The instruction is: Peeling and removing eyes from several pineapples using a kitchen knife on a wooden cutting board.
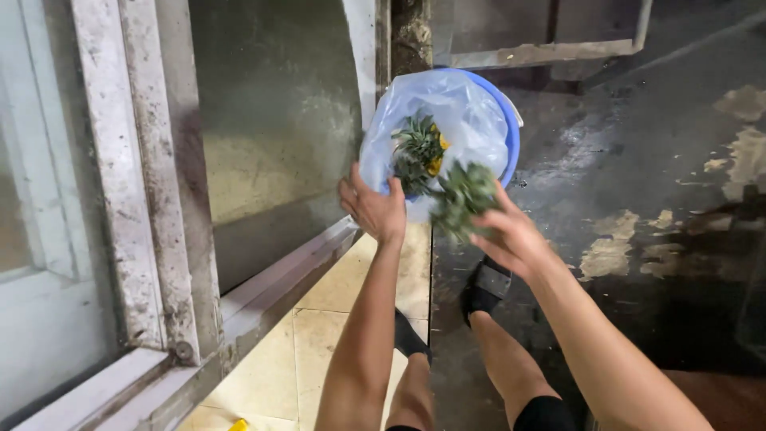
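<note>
Right hand [515,235] clutches leafy scraps [463,199], blurred, just over near rim of bucket [511,136]; bucket mouth lies directly ahead, beyond fingers
Left hand [373,209] fingers curled, pinching edge of bag liner [463,112] at near-left rim
More crowns [419,152] already inside
Right hand nearer opening

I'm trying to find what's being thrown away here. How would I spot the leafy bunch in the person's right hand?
Start at the blue bucket lined with a pale plastic bag, standing on the dark wet floor. At its near rim, the right hand holds a blurred green leafy bunch. Unlike the spiky green and yellow scraps already inside the bag, it is outside, gripped in fingers.
</note>
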